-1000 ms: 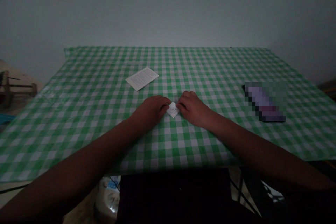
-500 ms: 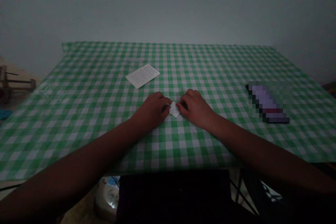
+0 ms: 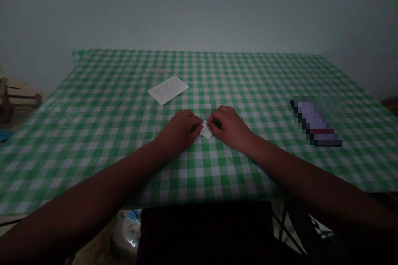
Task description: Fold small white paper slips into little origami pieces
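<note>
Two hands stand near the middle of the green gingham tablecloth [image 3: 102, 103], toward its near edge. Left to right, I read: a printed paper sheet [image 3: 168, 90] farther back; the left hand [image 3: 179, 132] and right hand [image 3: 228, 126] closed narrowly on a small folded white paper [image 3: 205, 130], barely shifted since the prior frame; a pixelated object [image 3: 317, 122] near the right edge.

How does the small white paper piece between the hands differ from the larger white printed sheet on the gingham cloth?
The small white paper piece is far smaller than the white printed sheet. The piece sits between the left hand and right hand, touching both; the sheet lies untouched, farther up the green gingham tablecloth. Both are white and printed.
</note>
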`<state>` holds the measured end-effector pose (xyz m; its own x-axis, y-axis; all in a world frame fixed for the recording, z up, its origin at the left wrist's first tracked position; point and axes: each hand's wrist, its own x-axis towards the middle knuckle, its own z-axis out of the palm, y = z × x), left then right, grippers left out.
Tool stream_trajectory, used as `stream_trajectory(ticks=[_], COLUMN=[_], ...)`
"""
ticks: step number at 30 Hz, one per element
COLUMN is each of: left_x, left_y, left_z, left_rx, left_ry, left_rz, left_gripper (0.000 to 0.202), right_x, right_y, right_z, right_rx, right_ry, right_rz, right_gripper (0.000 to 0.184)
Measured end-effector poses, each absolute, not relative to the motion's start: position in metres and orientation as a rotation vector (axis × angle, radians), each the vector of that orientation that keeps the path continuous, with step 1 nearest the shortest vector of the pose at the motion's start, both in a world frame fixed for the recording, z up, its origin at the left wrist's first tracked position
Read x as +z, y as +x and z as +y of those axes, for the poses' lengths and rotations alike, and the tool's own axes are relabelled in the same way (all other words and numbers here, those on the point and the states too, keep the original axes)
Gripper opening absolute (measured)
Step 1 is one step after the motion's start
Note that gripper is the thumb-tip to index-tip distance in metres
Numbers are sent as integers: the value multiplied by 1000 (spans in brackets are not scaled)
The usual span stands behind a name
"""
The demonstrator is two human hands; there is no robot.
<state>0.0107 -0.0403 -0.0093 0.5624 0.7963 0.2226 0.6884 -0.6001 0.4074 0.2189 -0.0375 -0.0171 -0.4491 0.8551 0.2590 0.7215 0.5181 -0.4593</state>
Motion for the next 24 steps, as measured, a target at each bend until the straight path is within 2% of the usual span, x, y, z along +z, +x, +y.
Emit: stream_trajectory(ticks=[5,8,17,24], left_x=[-12,-13,-14,-12], left_y=[10,10,10,11], left_z=[-39,-39,-39,-39], left_rx=[574,592,595,587], left_ry=[2536,2539,2509,2510], left_rz=[1241,1225,1229,1220], left_gripper=[18,18,17,19], right_x=[-20,-18,-15,-20], right_y=[222,225,224,224], right_z=[-37,-38,-39,-36], right_rx=[424,453,581,552], right_ry=[-1165,-1121,-1184,-1155], right_rz=[-2307,-2305,-2206,-2219], right_gripper=[13,10,8,9])
